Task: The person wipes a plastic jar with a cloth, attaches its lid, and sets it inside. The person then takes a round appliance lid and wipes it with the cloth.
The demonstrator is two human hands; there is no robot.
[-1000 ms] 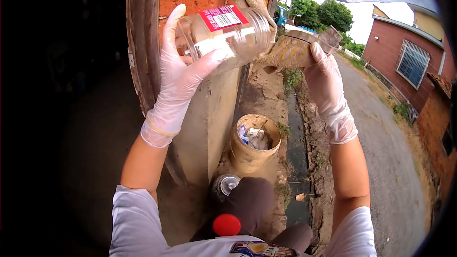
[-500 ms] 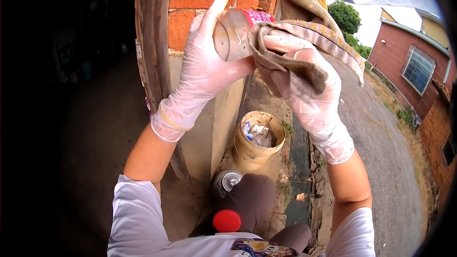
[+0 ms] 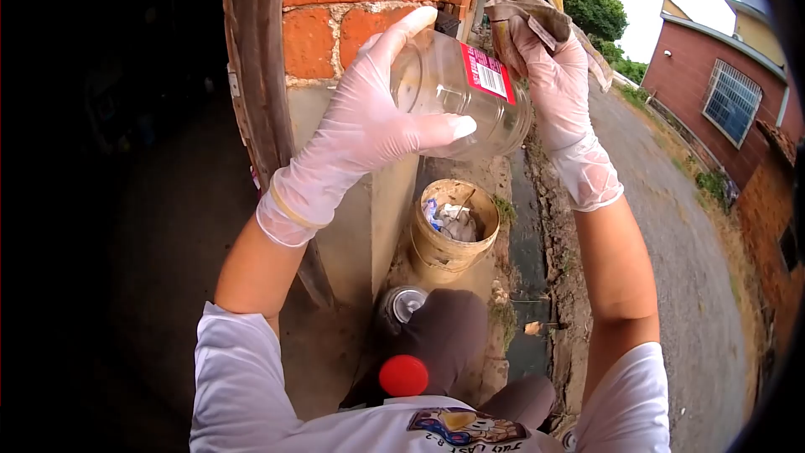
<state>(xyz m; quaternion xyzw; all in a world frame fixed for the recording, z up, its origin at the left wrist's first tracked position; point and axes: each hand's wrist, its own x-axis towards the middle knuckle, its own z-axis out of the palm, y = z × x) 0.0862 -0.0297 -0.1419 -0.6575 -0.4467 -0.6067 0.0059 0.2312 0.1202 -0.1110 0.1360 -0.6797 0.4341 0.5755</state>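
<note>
My left hand (image 3: 373,113), in a whitish see-through glove, is closed around the base end of a clear plastic jar (image 3: 453,101). The jar lies tilted on its side, with a red and white barcode label (image 3: 488,73) and its ribbed neck end toward the right. My right hand (image 3: 558,88), gloved too, pinches a worn grey-brown cloth (image 3: 530,15) just beyond the neck end. Part of the cloth hangs over the back of that hand, by the yellow-brown fabric at the top.
A bucket (image 3: 453,256) with rubbish stands below the jar, beside a narrow drain (image 3: 528,285). A lidded container (image 3: 406,304) and a red lid (image 3: 403,376) are near my legs. A brick wall (image 3: 335,33) and wooden post (image 3: 264,75) rise at left.
The cloth was spread at the jar's neck, then bunched over its label side; now my right hand has it up and right of the jar. The jar's label and neck show again.
</note>
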